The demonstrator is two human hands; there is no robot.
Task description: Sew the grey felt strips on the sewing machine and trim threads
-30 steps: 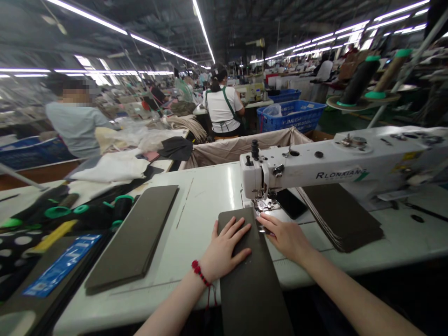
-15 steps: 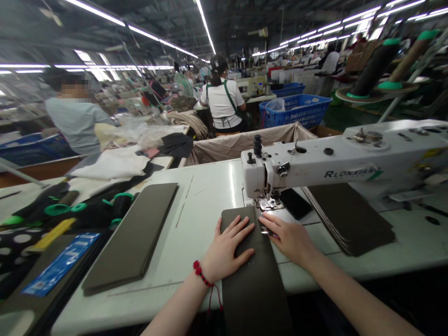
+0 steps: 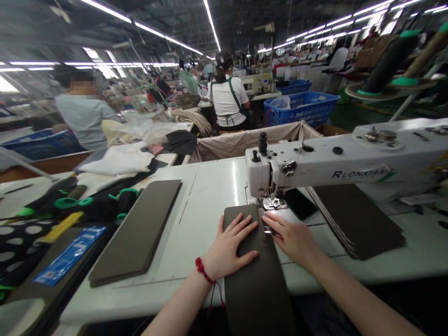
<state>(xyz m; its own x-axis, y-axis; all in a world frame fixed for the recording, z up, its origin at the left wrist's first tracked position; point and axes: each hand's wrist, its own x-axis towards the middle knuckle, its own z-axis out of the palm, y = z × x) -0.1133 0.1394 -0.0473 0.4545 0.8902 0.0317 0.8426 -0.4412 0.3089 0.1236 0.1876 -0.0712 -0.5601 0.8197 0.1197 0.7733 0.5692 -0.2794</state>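
Left hand [image 3: 231,246] flat on a dark olive fabric panel [image 3: 259,280], fingers [image 3: 241,226] spread apart; right hand [image 3: 292,240] at the panel's right edge, fingers [image 3: 275,223] loosely together, just beside the presser foot [image 3: 273,203]. Panel's near end over the front edge of the white sewing table [image 3: 206,186]. Wide gap of tabletop leftward to a stacked panel pile [image 3: 136,228]; second pile [image 3: 353,219] near on the right.

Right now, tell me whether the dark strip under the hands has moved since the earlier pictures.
No: the dark strip lies with its top end in the same place beside the sewing machine's needle plate, with no visible shift.
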